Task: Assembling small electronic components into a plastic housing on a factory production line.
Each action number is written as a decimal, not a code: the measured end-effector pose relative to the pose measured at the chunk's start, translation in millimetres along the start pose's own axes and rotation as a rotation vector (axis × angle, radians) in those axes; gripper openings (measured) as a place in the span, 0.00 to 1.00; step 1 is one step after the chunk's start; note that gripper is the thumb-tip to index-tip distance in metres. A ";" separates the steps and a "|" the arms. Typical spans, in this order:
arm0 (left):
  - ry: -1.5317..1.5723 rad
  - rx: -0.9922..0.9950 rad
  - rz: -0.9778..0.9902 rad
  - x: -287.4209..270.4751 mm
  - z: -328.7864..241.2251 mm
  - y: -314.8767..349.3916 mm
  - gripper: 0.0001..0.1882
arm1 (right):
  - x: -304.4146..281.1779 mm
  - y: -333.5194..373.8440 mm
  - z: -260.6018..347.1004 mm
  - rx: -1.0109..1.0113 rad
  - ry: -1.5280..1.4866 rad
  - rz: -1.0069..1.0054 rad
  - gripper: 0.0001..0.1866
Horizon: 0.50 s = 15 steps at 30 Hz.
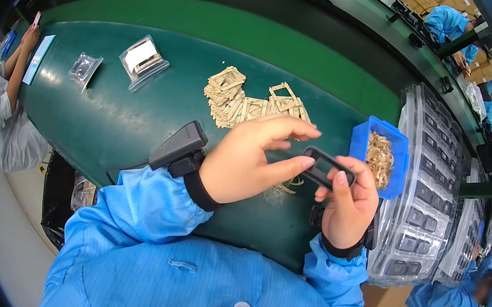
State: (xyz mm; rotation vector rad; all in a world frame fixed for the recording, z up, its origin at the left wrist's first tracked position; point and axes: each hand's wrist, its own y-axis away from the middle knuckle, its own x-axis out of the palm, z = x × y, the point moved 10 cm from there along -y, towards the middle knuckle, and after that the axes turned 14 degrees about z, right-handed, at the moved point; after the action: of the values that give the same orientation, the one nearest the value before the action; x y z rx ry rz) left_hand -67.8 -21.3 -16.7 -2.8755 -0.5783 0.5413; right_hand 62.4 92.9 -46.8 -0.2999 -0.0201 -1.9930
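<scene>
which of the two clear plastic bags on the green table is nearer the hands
The larger, right-hand bag with a white sheet showing through; the smaller bag lies farther left.

A black, rounded-rectangular frame with a long open middle (318,178) is held above the dark green table (252,226), its long sides sloping down toward the right. The right hand (349,205) grips its right end, thumb over the near rim; the left hand's (245,156) thumb tip meets its left end.
</scene>
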 end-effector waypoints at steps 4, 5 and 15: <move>0.608 -0.100 0.152 25.5 20.1 1.9 0.17 | 13.2 5.4 2.7 -0.042 0.050 0.069 0.09; 0.610 -0.116 0.157 26.5 21.5 2.1 0.14 | 15.5 5.2 6.6 -0.087 0.054 0.083 0.09; 0.284 -0.001 0.127 20.0 3.3 4.6 0.08 | 16.6 8.7 18.6 -0.225 0.177 0.085 0.07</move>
State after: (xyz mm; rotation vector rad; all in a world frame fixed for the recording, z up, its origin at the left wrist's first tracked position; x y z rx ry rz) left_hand -50.2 -17.2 -27.1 -2.9284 -0.3534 0.1419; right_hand 67.4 77.1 -26.2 -0.2623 0.3257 -1.9328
